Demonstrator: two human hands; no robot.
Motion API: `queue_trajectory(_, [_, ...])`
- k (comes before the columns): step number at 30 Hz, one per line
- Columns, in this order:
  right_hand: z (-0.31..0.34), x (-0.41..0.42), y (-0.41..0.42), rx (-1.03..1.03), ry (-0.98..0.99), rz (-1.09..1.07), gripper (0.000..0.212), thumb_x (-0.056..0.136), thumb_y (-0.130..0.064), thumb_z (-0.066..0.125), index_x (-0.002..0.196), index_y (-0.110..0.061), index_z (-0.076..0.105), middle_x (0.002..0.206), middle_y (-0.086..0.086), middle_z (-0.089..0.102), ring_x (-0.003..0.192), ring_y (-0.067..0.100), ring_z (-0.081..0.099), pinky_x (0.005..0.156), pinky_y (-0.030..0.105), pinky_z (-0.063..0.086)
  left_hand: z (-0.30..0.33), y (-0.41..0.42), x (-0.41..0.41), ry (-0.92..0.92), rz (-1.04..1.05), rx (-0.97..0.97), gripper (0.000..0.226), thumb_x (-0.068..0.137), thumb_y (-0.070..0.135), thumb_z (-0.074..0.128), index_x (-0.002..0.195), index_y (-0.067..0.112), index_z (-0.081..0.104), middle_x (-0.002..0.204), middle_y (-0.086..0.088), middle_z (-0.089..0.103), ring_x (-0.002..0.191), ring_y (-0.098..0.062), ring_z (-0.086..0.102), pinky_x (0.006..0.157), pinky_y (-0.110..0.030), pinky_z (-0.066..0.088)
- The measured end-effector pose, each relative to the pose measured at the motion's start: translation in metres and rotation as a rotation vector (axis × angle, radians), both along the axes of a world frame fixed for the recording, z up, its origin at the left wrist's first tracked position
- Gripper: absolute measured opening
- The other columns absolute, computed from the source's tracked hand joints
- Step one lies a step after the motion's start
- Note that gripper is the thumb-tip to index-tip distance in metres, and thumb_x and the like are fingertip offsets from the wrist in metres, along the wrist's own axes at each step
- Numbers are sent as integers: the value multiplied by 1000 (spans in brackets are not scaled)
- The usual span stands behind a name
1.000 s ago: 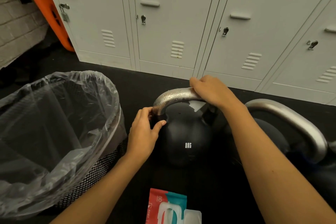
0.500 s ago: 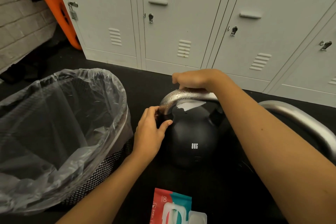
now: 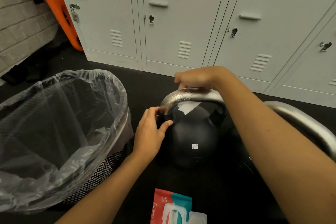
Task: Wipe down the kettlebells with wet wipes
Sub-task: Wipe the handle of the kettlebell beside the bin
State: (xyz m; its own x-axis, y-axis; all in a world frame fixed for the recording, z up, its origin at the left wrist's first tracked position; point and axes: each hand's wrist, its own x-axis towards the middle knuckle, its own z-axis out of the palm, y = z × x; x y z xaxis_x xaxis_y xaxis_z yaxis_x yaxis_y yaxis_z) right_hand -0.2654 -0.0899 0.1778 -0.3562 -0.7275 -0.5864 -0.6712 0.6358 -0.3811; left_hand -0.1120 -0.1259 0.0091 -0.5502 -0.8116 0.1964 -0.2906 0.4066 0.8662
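A: Kettlebell (image 3: pixel 194 138), marked 8KG, standing on the black floor beside the lined bin (image 3: pixel 60 132); steel handle (image 3: pixel 174 97) beaded with droplets.

B: Right hand (image 3: pixel 195 78) has slid leftward along the handle top, fingers curled over it, white wipe (image 3: pixel 187 108) showing beneath. Left hand (image 3: pixel 149 132) pinches the handle's left leg.

A: Handle nearly done, I judge; wipe pack (image 3: pixel 174 209) lies nearest us.

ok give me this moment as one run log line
stage: wiping handle | right hand: grips top of wet handle | left hand: holds 8kg kettlebell at handle base | wipes pack: on floor, near | bin: left
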Motion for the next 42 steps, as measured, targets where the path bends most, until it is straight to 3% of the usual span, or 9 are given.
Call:
queue_trajectory(7, [-3,-2,21,-295,110,80,48,105,-30,27,103,-13,71,119,-9,67,105,20,56,101,34,37,1,1,1,5,1,-7,36,80,27,74,111,26,56,107,15,55,102,-7,58,81,-43,54])
queue_trajectory(11, [-2,-7,40,-368,67,21,45,105,-36,32,103,-30,77,100,-24,65,99,11,56,90,24,36,3,1,2,-19,-10,-18,35,82,29,73,112,26,55,109,13,55,102,-7,57,83,-43,52])
queue_trajectory(17, [-6,-28,77,-475,10,-95,42,94,-53,55,96,-19,79,93,4,73,93,16,64,88,27,43,2,2,2,-16,0,-23,37,81,29,73,113,25,55,110,11,55,102,-10,58,83,-44,53])
queue_trajectory(21, [-18,-37,91,-540,-11,-198,36,91,-49,61,91,-18,79,86,-8,75,88,10,65,78,22,42,3,3,2,-9,5,-27,37,81,27,73,113,24,55,110,10,55,101,-9,58,82,-44,53])
queue_trajectory(25, [-24,-28,78,-574,71,-105,56,95,-50,56,95,6,64,94,24,65,70,19,50,70,33,38,3,2,2,-19,0,-23,36,81,29,73,112,26,55,111,11,55,102,-9,58,82,-43,53])
queue_trajectory(29, [-29,-4,64,-634,92,-71,35,97,-40,56,96,-12,77,88,-26,72,67,-11,60,69,13,46,4,2,1,-23,-1,-20,36,81,29,73,112,26,55,111,11,56,102,-9,58,82,-43,53])
queue_trajectory(33, [-46,11,65,-771,118,-60,28,98,-41,56,120,-31,70,118,-23,67,108,-5,59,97,22,46,5,3,3,-36,-11,-27,37,83,28,72,114,24,54,113,11,54,104,-8,56,85,-40,52])
queue_trajectory(38, [-52,-5,86,-857,157,-266,28,96,-41,56,86,-26,76,64,-16,57,70,2,53,69,23,42,7,11,1,-103,-30,-110,39,90,25,63,124,13,48,120,0,48,113,-17,48,95,-32,44])
queue_trajectory(42, [-46,-14,87,-763,202,-323,40,98,-33,51,65,-10,54,56,1,41,59,17,37,57,32,31,8,13,1,-103,-11,-108,40,90,24,62,125,11,47,120,-1,47,114,-16,46,95,-28,41])
